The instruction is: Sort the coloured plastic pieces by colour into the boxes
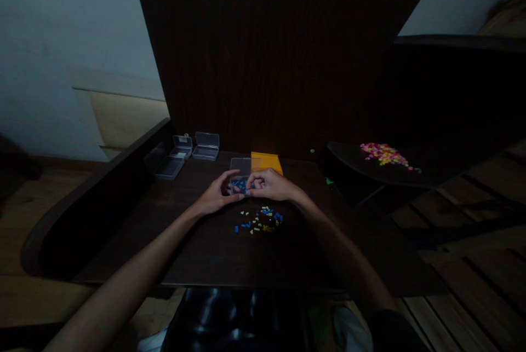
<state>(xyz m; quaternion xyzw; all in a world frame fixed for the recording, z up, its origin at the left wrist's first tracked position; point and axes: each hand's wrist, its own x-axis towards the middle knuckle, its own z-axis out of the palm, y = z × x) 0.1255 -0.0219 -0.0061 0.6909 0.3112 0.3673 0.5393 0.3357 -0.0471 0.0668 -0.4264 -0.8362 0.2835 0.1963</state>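
Observation:
A small clear plastic box [245,164] with its lid raised stands on the dark table, several blue pieces [237,183] inside it. My left hand [219,192] is closed around the box's left side, thumb along the near edge. Over the box's right part is my right hand [269,184], its fingers bent and pinched together at the opening; whatever is between the fingertips is too small to make out. Just in front of the box lies a loose pile of small blue, pale and yellow pieces [263,220].
Open clear boxes [206,146] stand at the table's back left, beside a raised side panel [102,193]. A yellow packet [267,161] lies behind my right hand. Pink and yellow beads [384,154] are heaped on a dark curved surface to the right.

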